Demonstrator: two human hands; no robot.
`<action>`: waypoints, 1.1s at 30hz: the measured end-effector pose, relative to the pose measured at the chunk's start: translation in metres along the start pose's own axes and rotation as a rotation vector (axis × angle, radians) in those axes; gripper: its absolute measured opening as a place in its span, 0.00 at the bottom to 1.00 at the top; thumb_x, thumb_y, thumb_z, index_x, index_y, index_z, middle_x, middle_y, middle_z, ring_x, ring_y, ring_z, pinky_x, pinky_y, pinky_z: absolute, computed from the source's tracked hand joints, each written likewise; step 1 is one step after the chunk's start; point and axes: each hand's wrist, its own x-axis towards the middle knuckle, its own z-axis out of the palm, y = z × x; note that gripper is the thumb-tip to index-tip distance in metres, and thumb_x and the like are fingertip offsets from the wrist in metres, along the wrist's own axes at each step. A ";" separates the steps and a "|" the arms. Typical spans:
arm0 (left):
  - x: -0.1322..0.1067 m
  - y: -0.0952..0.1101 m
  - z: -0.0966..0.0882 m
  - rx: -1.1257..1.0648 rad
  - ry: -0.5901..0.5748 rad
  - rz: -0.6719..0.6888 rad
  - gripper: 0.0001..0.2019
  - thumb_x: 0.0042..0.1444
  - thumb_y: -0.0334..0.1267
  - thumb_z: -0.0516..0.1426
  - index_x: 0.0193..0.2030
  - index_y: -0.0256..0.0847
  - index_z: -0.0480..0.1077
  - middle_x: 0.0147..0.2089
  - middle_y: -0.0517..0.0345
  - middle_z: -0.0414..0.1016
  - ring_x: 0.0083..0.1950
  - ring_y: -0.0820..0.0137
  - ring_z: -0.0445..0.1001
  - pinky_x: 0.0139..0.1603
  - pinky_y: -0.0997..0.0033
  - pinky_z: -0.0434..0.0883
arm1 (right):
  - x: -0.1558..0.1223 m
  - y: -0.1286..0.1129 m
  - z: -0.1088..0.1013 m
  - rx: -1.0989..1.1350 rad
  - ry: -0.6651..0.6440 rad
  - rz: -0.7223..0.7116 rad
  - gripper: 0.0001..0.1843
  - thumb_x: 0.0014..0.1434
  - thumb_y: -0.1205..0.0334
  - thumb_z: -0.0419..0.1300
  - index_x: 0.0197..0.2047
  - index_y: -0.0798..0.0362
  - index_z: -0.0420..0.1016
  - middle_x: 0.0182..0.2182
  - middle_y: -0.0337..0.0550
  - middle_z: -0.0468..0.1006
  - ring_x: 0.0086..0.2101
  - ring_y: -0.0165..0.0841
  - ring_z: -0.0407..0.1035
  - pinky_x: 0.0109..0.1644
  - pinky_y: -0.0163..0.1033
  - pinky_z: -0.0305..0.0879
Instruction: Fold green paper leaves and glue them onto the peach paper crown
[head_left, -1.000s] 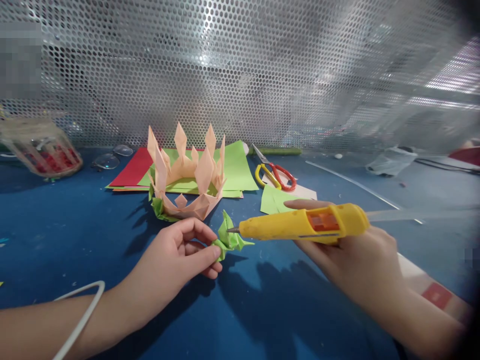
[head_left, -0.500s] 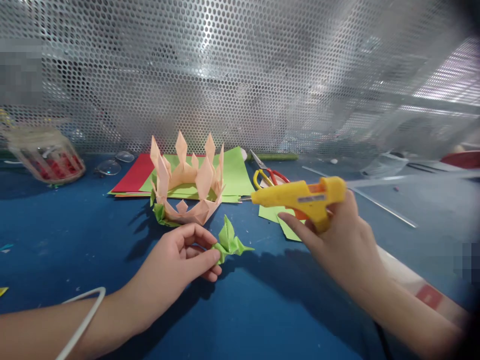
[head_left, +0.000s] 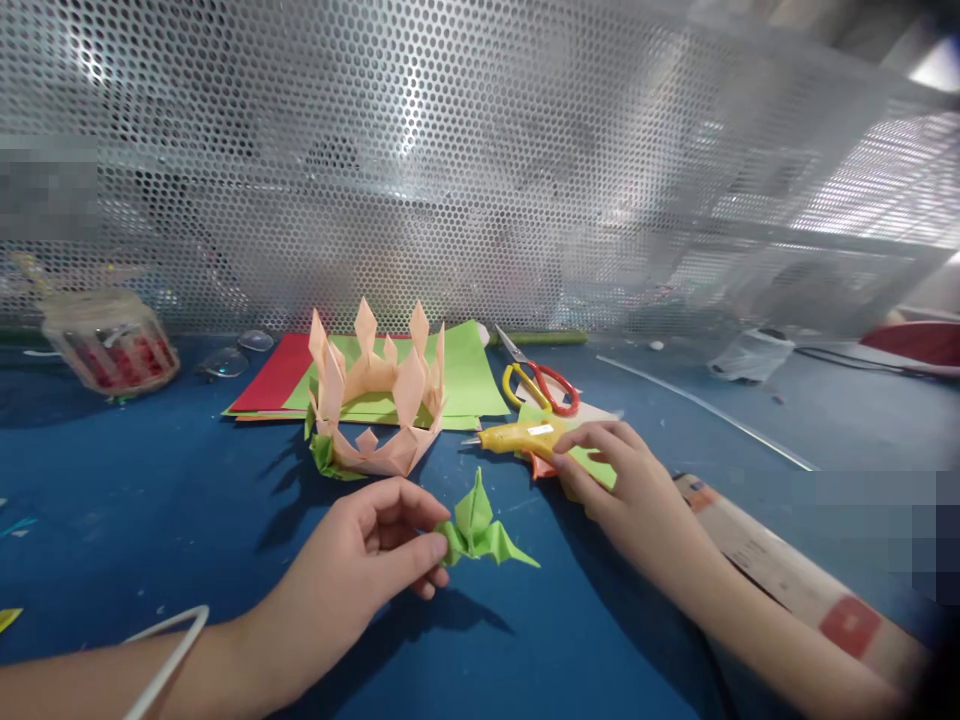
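Observation:
My left hand (head_left: 367, 560) pinches a small folded green paper piece (head_left: 480, 530) between thumb and fingers, just above the blue table (head_left: 150, 500). My right hand (head_left: 622, 480) lies low on the table, its fingers curled on the rear of a yellow glue gun (head_left: 514, 437). The gun lies on its side with its nozzle pointing left toward a pink folded paper crown (head_left: 375, 400). The crown stands upright with green paper tucked under its left edge.
Green and red paper sheets (head_left: 465, 370) lie behind the crown, with red-and-yellow scissors (head_left: 544, 380) beside them. A jar (head_left: 112, 345) stands at the far left. A perforated metal screen (head_left: 480, 180) walls the back. A long cardboard strip (head_left: 787, 580) lies under my right forearm.
My right hand has lowered the glue gun from mid-air beside the green piece down onto the table near the scissors. My left hand keeps its pinch on the green piece.

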 end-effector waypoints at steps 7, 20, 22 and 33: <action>0.000 -0.001 0.000 -0.004 -0.058 0.004 0.10 0.44 0.40 0.67 0.31 0.38 0.76 0.23 0.63 0.74 0.25 0.74 0.72 0.29 0.75 0.70 | -0.024 -0.042 0.006 0.341 -0.272 -0.061 0.08 0.58 0.56 0.60 0.33 0.48 0.79 0.31 0.42 0.80 0.35 0.37 0.75 0.42 0.43 0.72; -0.001 0.001 -0.001 0.009 -0.071 -0.008 0.11 0.43 0.39 0.68 0.29 0.38 0.73 0.22 0.66 0.73 0.21 0.78 0.70 0.26 0.78 0.68 | -0.038 -0.051 0.019 0.758 -0.421 0.080 0.10 0.55 0.54 0.65 0.29 0.51 0.73 0.22 0.35 0.73 0.23 0.28 0.68 0.29 0.33 0.67; -0.002 0.001 0.000 0.019 -0.065 -0.009 0.10 0.44 0.38 0.67 0.29 0.38 0.73 0.22 0.66 0.72 0.22 0.77 0.70 0.26 0.78 0.68 | -0.039 -0.051 0.020 0.775 -0.414 0.094 0.12 0.56 0.52 0.64 0.30 0.51 0.73 0.23 0.35 0.72 0.24 0.28 0.67 0.29 0.33 0.67; 0.004 -0.005 -0.002 0.098 0.013 0.038 0.12 0.46 0.42 0.64 0.34 0.37 0.73 0.20 0.63 0.72 0.22 0.74 0.70 0.26 0.74 0.70 | -0.042 -0.050 0.021 0.709 -0.347 0.063 0.17 0.58 0.46 0.61 0.30 0.52 0.71 0.23 0.37 0.72 0.25 0.28 0.67 0.29 0.32 0.68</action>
